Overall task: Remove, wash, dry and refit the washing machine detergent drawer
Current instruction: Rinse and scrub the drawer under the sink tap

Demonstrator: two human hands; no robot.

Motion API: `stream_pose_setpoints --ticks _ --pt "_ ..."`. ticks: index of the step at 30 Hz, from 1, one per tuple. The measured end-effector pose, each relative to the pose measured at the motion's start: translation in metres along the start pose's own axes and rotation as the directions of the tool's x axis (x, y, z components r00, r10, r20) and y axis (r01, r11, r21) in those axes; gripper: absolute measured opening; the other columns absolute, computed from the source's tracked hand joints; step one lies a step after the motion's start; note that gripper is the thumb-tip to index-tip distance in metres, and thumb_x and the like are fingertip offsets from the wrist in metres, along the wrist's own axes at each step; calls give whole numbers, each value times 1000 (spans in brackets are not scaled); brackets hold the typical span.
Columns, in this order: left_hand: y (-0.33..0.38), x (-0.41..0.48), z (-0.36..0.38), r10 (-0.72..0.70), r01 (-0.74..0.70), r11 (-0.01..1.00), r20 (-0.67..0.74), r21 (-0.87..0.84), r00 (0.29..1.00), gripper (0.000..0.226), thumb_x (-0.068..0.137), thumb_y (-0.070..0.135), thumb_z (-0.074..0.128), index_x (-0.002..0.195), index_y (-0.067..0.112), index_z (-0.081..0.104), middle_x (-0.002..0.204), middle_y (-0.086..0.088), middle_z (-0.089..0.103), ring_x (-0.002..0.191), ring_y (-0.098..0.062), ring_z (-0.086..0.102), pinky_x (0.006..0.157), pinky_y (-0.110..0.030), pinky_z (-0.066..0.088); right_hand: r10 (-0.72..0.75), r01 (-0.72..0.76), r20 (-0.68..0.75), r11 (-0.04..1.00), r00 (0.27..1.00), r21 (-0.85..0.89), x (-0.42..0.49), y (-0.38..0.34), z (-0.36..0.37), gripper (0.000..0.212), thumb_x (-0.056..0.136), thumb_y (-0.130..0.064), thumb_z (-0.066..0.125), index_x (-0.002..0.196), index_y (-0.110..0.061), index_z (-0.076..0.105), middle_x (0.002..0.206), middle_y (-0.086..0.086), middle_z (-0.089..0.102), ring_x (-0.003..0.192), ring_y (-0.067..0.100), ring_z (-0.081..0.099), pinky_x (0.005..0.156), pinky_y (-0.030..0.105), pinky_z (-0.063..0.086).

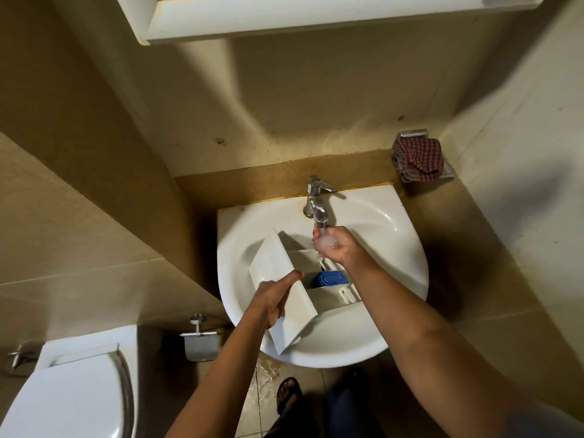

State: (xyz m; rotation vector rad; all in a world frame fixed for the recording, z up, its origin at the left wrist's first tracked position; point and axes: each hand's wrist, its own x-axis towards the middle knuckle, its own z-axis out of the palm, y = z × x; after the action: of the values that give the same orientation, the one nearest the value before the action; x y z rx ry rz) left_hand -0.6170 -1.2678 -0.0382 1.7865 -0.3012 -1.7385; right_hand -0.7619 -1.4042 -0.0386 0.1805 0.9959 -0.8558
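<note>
The white detergent drawer point(286, 279) lies across the white sink point(373, 336), its flat front panel toward the left and its compartments open upward. A blue insert point(328, 278) sits in the middle compartment. My left hand point(275, 298) grips the front panel, thumb stretched along its top edge. My right hand point(335, 245) is cupped palm-up under the chrome tap point(319, 203), holding nothing. Water runs from the tap into the palm and foams there, spilling down into the drawer.
A red checked cloth point(418, 159) sits in a wall-mounted metal holder at the back right. A toilet point(72, 393) stands at the lower left, with a paper holder point(200, 339) beside the sink. The floor under the sink is wet. A white cabinet point(316, 17) hangs overhead.
</note>
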Motion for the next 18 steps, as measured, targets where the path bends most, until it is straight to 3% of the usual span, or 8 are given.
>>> stream_pose_setpoints --ticks 2,4,7,9,13,15,17,18 --pt "1 0 1 -4 4 1000 10 -4 1000 62 54 38 84 99 7 55 83 -11 63 75 -24 60 69 -32 45 47 -47 17 999 999 1 -4 0 -3 16 97 -2 42 94 1 57 83 10 58 73 15 56 66 19 49" --pt "1 1 2 -6 6 1000 3 -7 1000 58 61 35 85 102 7 54 85 -12 63 76 -24 60 68 -32 45 90 -80 43 979 995 -187 -13 5 -8 12 97 -3 47 97 0 58 83 10 61 74 16 60 61 20 54" --pt "0 4 3 -4 4 1000 8 -16 1000 53 69 33 83 106 6 57 87 -11 65 78 -22 60 64 -30 45 212 -110 65 719 975 -686 -31 23 -20 14 97 -3 46 96 -3 61 80 9 67 68 15 64 57 23 55" --pt "1 1 4 -3 3 1000 25 -9 1000 65 59 39 86 106 6 57 93 -10 66 82 -22 59 69 -31 44 275 -86 80 544 958 -835 -36 28 -32 17 98 -2 45 90 -6 60 69 3 65 59 9 61 56 19 52" --pt "3 -5 5 1 -1 1000 24 -8 1000 84 40 44 82 110 6 55 94 -12 65 83 -25 60 76 -34 46 27 -13 -3 384 1000 -923 -36 3 -45 15 95 -7 54 104 0 63 99 14 66 92 21 64 84 26 54" --pt "3 -5 5 4 -4 1000 22 -12 1000 83 44 42 82 113 5 53 95 -14 65 84 -26 61 77 -35 48 -111 51 -15 568 994 -821 -30 -8 -41 20 96 -5 52 110 5 62 104 17 66 95 24 64 88 29 53" --pt "3 -4 5 4 -3 1000 21 -17 1000 83 49 41 82 117 4 52 98 -15 64 86 -27 61 79 -37 48 -104 89 5 824 995 -559 -23 -9 -32 19 96 -2 51 109 7 59 101 17 65 97 25 63 89 30 53" --pt "3 -4 5 3 -2 1000 20 -15 1000 83 50 41 82 118 4 51 99 -15 64 87 -27 60 80 -37 48 -86 83 13 889 996 -450 -20 -10 -26 18 95 0 51 109 8 58 102 19 64 103 27 62 89 31 53"
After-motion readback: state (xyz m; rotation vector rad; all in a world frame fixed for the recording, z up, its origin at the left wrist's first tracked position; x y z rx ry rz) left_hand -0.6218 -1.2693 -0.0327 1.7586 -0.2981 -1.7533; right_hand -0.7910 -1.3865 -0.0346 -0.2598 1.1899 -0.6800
